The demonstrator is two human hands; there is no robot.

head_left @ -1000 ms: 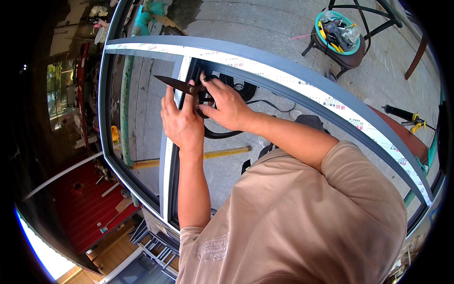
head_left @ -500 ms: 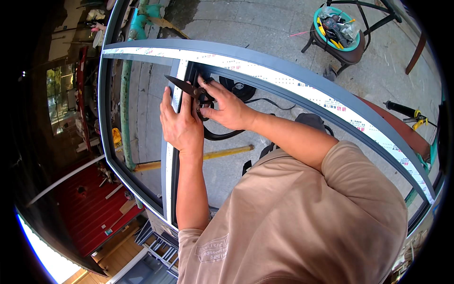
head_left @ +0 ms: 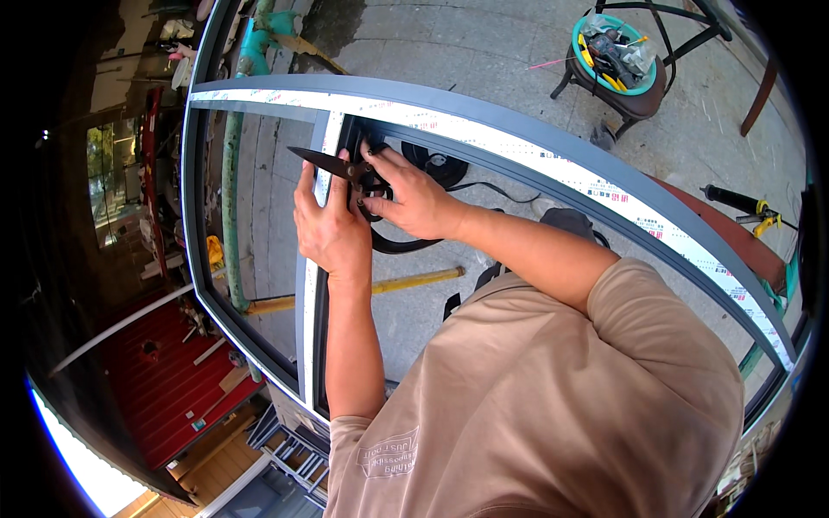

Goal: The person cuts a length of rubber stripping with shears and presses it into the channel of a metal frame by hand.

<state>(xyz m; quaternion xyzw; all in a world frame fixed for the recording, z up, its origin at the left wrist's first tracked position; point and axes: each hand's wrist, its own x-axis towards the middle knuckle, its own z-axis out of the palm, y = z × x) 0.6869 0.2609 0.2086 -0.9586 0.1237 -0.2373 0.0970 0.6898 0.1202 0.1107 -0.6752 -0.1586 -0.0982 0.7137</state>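
Note:
My right hand (head_left: 413, 197) is closed around the handles of black scissors (head_left: 332, 164). Their dark blades point left across the slim upright bar (head_left: 313, 285) of a grey window frame (head_left: 509, 134), near its upper corner. Right beside the scissors, my left hand (head_left: 332, 229) reaches over the bar, two fingers straddling it beneath the blades. A black rubber strip (head_left: 406, 249) curves out from between both hands and seems pinched by the left one, whose thumb is hidden. The scissors and right fingers partly cover the strip's upper end.
Behind the frame lies a black coil (head_left: 440, 164) on the paved floor. A stool (head_left: 622, 104) at the upper right bears a turquoise basin (head_left: 577, 43) of tools. A yellow pole (head_left: 414, 278) and a green post (head_left: 231, 190) pass under the frame. A caulking gun (head_left: 734, 200) lies right.
The scissors have shifted slightly left and turned, their blades now lying flatter across the bar. Both hands remain almost where they were.

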